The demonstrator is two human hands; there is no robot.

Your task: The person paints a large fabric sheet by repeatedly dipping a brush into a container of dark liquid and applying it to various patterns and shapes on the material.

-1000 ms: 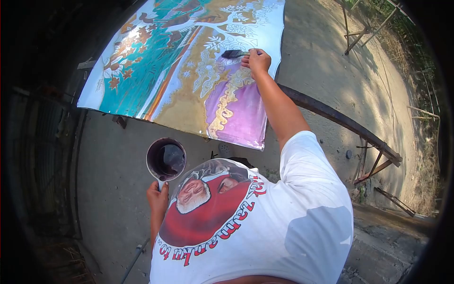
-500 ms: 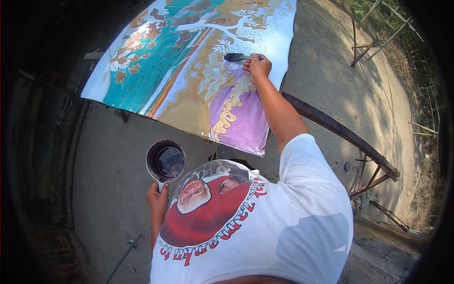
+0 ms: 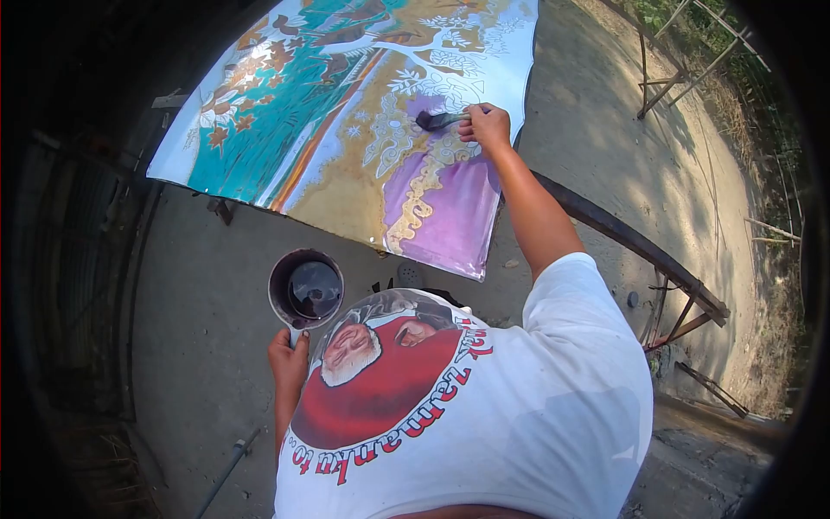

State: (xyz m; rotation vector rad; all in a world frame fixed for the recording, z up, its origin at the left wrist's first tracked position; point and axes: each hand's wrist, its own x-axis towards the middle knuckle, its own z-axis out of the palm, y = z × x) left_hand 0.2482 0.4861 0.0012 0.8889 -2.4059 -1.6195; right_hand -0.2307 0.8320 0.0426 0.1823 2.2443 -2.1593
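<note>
My right hand [image 3: 487, 128] grips the handle of a paintbrush [image 3: 438, 120], whose dark, wet bristles lie on the patterned cloth [image 3: 337, 203]. Around the bristles is a fresh purple patch, and a broad purple area [image 3: 454, 203] covers the cloth's near right corner. Teal, brown and white areas with leaf and flower outlines fill the rest of it. Low on the left, my left hand [image 3: 289, 356] is closed around the handle of a dipper [image 3: 274, 294]. Dark purple liquid [image 3: 315, 289] lies inside the dipper, which is apart from the cloth.
A dark beam [image 3: 622, 238] on metal legs runs from under the cloth toward the right. Thin poles [image 3: 692, 73] stand at the upper right. A pipe [image 3: 229, 471] lies on the ground at lower left. A shoe [image 3: 410, 276] shows below the cloth's near edge.
My right hand has moved slightly right and down with the paintbrush, and the purple patch near the bristles is larger. My left hand and the dipper have barely moved.
</note>
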